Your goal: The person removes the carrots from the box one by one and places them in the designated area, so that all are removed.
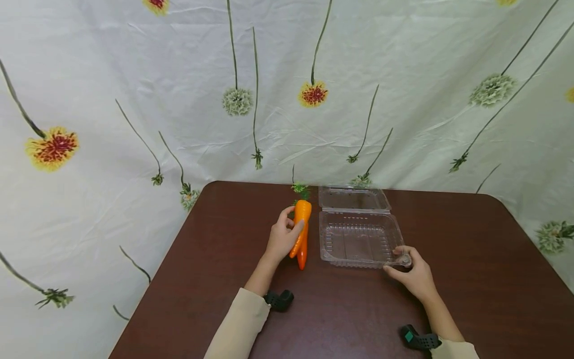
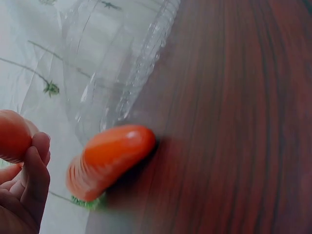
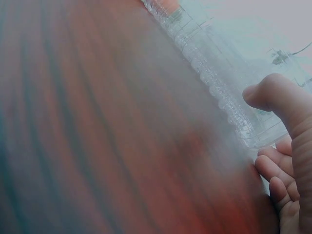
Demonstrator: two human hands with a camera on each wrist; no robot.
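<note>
In the head view my left hand (image 1: 280, 235) pinches an orange carrot (image 1: 302, 211) by its side, between thumb and fingers. A second, redder carrot (image 1: 303, 253) lies on the table, partly hidden under the first. The left wrist view shows the held carrot (image 2: 13, 136) at the left edge and the lying carrot (image 2: 114, 158), green at its top end. To the right is a clear plastic clamshell container (image 1: 358, 263), its lid (image 1: 354, 198) folded back away from me. My right hand (image 1: 418, 275) grips the container's near right corner, thumb at the near side.
Dark brown wood-grain table (image 1: 350, 309) lies under everything. Behind its far edge hangs a white cloth (image 1: 278, 129) printed with flowers. Each wrist wears a black band, such as the left wristband (image 1: 280, 300).
</note>
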